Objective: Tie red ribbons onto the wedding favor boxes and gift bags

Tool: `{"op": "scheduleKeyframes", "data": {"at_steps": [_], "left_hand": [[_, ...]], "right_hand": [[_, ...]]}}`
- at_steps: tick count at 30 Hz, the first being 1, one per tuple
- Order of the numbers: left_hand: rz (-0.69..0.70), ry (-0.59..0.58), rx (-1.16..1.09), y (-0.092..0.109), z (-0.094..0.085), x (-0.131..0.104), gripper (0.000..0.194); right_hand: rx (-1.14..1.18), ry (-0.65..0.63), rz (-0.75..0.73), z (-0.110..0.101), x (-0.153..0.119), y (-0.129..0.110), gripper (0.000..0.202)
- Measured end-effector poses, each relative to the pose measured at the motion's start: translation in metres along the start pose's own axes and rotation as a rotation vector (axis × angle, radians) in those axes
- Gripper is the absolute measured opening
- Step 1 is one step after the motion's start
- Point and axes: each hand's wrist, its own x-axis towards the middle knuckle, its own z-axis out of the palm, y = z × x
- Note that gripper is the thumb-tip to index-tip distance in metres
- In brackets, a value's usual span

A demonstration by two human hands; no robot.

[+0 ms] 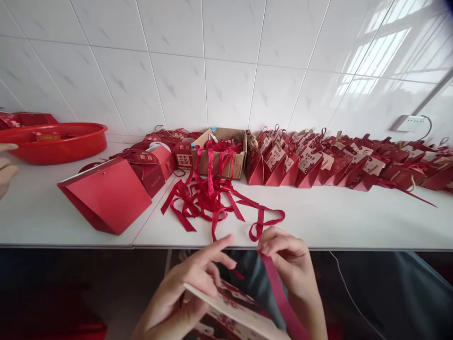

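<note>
Low in the head view, my left hand [198, 283] grips the edge of a patterned red and white paper piece [237, 307], with its index finger stretched out to the right. My right hand [288, 259] pinches a red ribbon [279, 293] between thumb and fingers, and the ribbon hangs down to the right of the paper piece. Just beyond my hands, a tangle of red ribbons [212, 200] spills out of a cardboard box [221, 163] onto the white table [318, 222]. The paper piece's lower part is cut off by the frame.
Rows of red gift boxes [304, 165] stand along the tiled wall on the right. A large red box [109, 193] and smaller ones are at the left, beside a red basin [60, 144]. Another person's hand [5, 170] shows at the left edge.
</note>
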Motion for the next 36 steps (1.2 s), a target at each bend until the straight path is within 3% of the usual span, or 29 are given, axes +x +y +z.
{"op": "scheduleKeyframes", "data": {"at_steps": [3,6,14,20,25,27,31,33,36], "left_hand": [[0.006,-0.074,0.015,0.003,0.016,0.002,0.032],[0.018,-0.17,0.054,-0.001,0.022,0.007,0.028],[-0.04,-0.315,0.024,-0.004,0.023,0.018,0.025],[0.134,-0.303,-0.009,-0.02,0.028,0.024,0.017],[0.16,-0.312,-0.026,-0.023,0.029,0.029,0.014],[0.181,-0.24,-0.035,-0.023,0.026,0.03,0.015],[0.231,0.119,0.02,-0.029,0.02,0.033,0.015],[0.239,0.266,0.077,-0.033,0.02,0.035,0.014],[0.286,0.319,0.196,-0.036,0.025,0.036,0.018]], "right_hand": [[0.009,-0.171,-0.024,0.002,-0.003,-0.009,0.019],[0.018,-0.196,-0.015,0.003,-0.005,-0.01,0.019],[-0.206,-0.078,-0.051,0.003,-0.007,-0.013,0.021],[-0.235,0.014,-0.061,0.007,-0.008,-0.01,0.019],[-0.235,0.187,-0.074,-0.001,-0.007,0.001,0.019],[-0.191,0.282,-0.104,-0.01,-0.009,0.002,0.02],[-0.173,0.382,-0.209,-0.024,-0.015,-0.009,0.026],[-0.243,0.333,-0.265,-0.022,-0.018,-0.017,0.028],[-0.388,0.194,-0.3,-0.01,-0.017,-0.022,0.03]]}}
